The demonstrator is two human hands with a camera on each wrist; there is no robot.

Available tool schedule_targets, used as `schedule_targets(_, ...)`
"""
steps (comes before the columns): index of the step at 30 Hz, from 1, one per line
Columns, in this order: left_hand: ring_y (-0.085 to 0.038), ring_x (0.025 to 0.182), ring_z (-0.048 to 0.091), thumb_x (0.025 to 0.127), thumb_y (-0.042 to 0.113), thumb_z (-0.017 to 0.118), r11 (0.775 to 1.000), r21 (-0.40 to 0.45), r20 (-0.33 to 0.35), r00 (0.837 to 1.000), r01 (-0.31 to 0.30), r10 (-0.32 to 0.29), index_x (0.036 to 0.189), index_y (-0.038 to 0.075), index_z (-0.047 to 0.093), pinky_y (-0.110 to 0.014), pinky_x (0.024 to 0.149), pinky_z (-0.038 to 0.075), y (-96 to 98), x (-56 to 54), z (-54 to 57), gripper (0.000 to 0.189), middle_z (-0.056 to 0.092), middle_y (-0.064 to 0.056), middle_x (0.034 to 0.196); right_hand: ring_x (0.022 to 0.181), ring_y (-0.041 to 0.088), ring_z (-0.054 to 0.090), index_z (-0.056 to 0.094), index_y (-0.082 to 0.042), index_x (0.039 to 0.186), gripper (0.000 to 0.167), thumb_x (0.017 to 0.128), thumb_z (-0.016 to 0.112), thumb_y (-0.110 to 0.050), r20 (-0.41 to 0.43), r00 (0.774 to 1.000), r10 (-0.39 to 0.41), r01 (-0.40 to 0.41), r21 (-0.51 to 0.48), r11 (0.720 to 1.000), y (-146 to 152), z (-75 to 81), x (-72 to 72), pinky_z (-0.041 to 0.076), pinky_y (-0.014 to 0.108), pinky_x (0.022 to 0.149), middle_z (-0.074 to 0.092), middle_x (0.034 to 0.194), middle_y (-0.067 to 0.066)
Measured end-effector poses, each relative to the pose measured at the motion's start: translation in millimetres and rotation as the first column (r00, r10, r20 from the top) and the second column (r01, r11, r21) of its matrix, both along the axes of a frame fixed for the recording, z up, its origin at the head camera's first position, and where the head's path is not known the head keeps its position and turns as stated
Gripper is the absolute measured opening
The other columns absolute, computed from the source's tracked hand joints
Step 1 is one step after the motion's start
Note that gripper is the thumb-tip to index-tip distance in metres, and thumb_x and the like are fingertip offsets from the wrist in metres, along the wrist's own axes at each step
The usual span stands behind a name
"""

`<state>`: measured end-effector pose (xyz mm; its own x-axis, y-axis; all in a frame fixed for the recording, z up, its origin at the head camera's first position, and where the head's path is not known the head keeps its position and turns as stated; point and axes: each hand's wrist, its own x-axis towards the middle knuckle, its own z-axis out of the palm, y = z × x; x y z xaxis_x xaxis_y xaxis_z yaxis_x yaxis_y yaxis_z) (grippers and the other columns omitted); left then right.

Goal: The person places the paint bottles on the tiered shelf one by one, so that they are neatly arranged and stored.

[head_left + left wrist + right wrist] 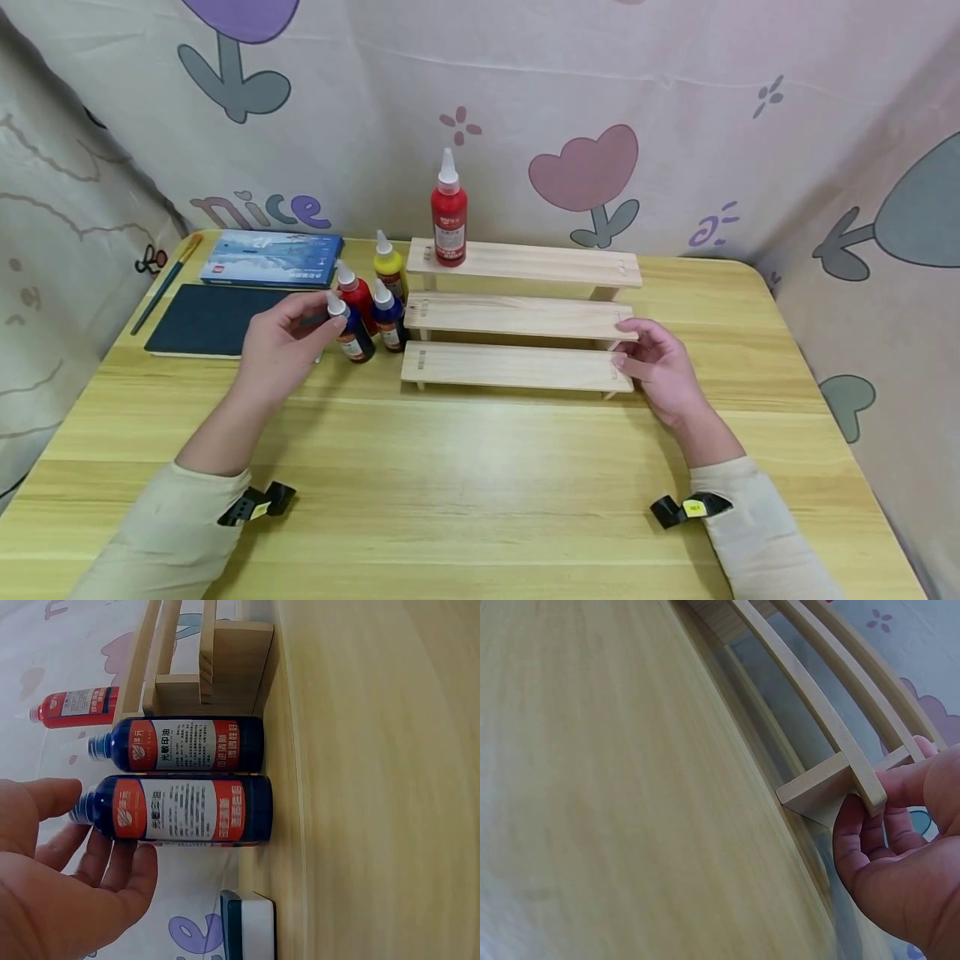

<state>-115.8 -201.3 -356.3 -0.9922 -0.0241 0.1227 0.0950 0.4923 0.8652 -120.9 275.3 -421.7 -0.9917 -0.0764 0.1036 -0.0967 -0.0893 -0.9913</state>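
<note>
My left hand pinches a dark blue ink bottle at its neck, just under the white nozzle cap. In the left wrist view, that bottle stands upright beside a second blue bottle. Behind them in the head view are a small red bottle and a yellow bottle. A three-tier wooden rack stands to their right, with a larger red bottle on the left of its top tier. My right hand grips the rack's right end, thumb and fingers around the board.
A dark notebook lies left of the bottles, partly behind my left hand. Beyond it lies a blue flat box, with a paintbrush at the table's left edge. A printed curtain hangs behind the table.
</note>
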Motion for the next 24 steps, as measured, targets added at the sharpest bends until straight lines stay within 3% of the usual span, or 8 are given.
schedule_targets(9,-0.020,0.102,0.056,0.096,0.027,0.071,1.000,-0.011,0.034,0.999,0.001,0.000,0.125,0.004,0.064,-0.014,0.081,0.048,-0.3,-1.8,-2.9,0.037,0.061,-0.009,0.117,0.092,0.024,0.058,0.067,-0.004,0.118,0.053,0.080,0.058,0.030,-0.003,1.000,-0.001,0.001,-0.010,1.000,-0.7,0.9,-0.4,0.053,0.024,0.076,0.063,0.106,0.004)
schedule_targets(13,-0.021,0.103,0.056,0.096,0.029,0.071,0.999,0.018,0.077,0.997,0.030,-0.031,0.125,0.005,0.061,-0.016,0.081,0.047,-2.9,-2.2,-4.5,0.039,0.062,-0.011,0.116,0.092,0.024,0.057,0.067,-0.004,0.118,0.053,0.080,0.058,0.030,-0.003,1.000,0.000,0.000,-0.009,1.000,-0.4,0.4,-0.2,0.052,0.024,0.075,0.062,0.106,0.004)
schedule_targets(19,-0.023,0.108,0.059,0.097,0.026,0.069,0.993,-0.002,0.090,0.989,0.114,-0.113,0.129,0.006,0.064,-0.014,0.083,0.048,-7.0,-3.6,-7.1,0.038,0.065,-0.012,0.123,0.092,0.024,0.057,0.067,-0.004,0.119,0.052,0.080,0.058,0.030,-0.004,1.000,0.002,-0.002,-0.011,1.000,0.4,-0.4,0.0,0.052,0.024,0.076,0.062,0.107,0.004)
schedule_targets(24,-0.024,0.113,0.058,0.097,0.028,0.069,0.993,-0.006,0.107,0.988,0.115,-0.114,0.130,0.005,0.063,-0.015,0.087,0.046,-7.6,-1.6,-7.5,0.041,0.064,-0.012,0.124,0.093,0.025,0.057,0.066,-0.003,0.119,0.051,0.081,0.058,0.029,-0.004,1.000,0.004,-0.004,-0.005,1.000,0.7,-0.8,0.0,0.052,0.024,0.077,0.061,0.108,0.004)
